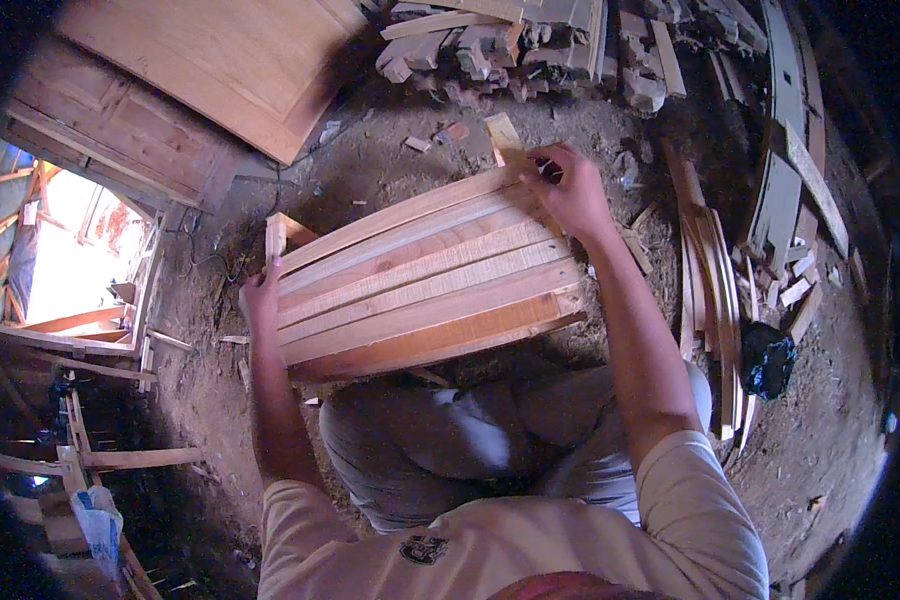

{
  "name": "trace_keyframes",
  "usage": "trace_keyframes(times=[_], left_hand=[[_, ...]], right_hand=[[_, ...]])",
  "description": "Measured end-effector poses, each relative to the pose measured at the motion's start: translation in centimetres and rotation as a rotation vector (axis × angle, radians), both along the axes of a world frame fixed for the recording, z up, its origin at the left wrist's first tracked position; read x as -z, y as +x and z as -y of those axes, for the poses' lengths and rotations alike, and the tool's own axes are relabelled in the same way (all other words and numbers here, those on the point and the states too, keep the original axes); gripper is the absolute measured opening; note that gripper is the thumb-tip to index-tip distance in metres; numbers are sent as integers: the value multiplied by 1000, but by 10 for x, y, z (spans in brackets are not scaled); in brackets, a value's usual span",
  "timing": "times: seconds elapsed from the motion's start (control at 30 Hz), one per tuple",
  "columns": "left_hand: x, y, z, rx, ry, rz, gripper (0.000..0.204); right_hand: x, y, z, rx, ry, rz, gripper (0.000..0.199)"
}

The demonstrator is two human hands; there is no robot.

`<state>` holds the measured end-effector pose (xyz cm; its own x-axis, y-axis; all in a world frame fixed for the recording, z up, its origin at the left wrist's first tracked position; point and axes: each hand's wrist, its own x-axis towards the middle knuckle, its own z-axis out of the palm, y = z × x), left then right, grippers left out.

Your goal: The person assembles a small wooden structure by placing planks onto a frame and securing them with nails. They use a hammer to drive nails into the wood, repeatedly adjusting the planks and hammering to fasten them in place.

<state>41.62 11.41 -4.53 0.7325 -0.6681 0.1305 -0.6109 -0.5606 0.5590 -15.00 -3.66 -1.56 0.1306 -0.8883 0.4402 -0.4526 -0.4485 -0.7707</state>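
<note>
In front of my bent knees, several pale wooden slats (425, 292) lie side by side like a slanting panel. The nearest slat is more orange than the others. At the left end, my left hand (260, 302) is closed on the tip of the farthest slat (400, 218); its fingers are partly hidden. My right hand (568, 190) pinches the other end of this slat, thumb and fingers curled together. Short wood pieces stick out beyond the far side: one upright block (276, 238) near my left hand and a flat offcut (504, 138) by my right fingers.
Stacked timber (490, 55) lies along the far side. A large wooden panel (220, 65) leans at the far left, above a bright opening (80, 250). Long strips (720, 310) and a black plastic bag (767, 360) lie to my right on the dirt floor (200, 400).
</note>
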Motion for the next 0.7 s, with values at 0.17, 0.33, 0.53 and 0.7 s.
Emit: trace_keyframes(times=[0.17, 0.33, 0.53, 0.7], left_hand=[[1, -2, -15, -1, -243, 76, 74], [-28, -49, -10, -33, -32, -23, 76], [-1, -4, -20, -93, -135, 137, 77], [-3, -11, -21, -53, -120, -24, 68]], right_hand=[[-1, 13, -3, 63, 175, 128, 24], [19, -6, 11, 64, 126, 89, 21], [12, 3, 6, 37, 188, 147, 21], [12, -13, 12, -124, 194, 178, 22]])
